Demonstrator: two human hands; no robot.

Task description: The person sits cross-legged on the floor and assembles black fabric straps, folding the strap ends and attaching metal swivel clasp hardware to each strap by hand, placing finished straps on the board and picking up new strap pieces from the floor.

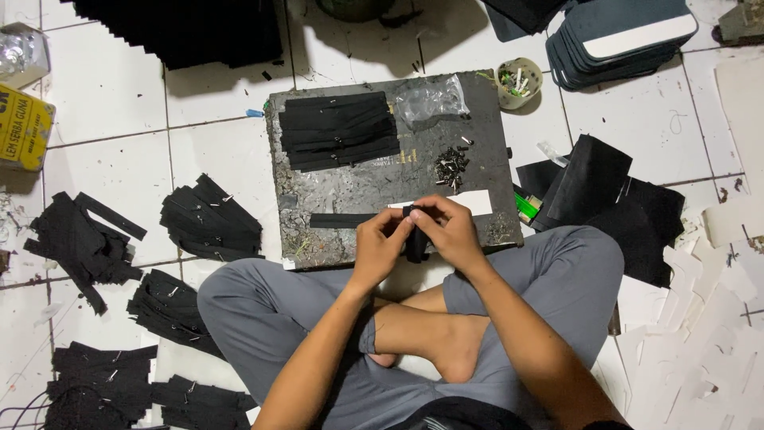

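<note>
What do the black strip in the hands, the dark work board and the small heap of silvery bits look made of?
Black strip: matte and limp, bending between left hand and right hand; likely fabric or faux leather. Dark work board: rigid, scuffed, glue-crusted; material unclear. Silvery bits: glinting, probably metal.

A floor-level craft workshop: black strip piles point(211, 219), a scarred work board point(350, 187), cardboard offcuts point(700, 350).

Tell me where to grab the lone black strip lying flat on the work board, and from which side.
Take the black strip at its left end, coming from the left. It lies flat and lengthwise across the dark board, and that end is bare, while its right end runs under the left hand and right hand. A fingertip pinch probably suits something so thin.
</note>
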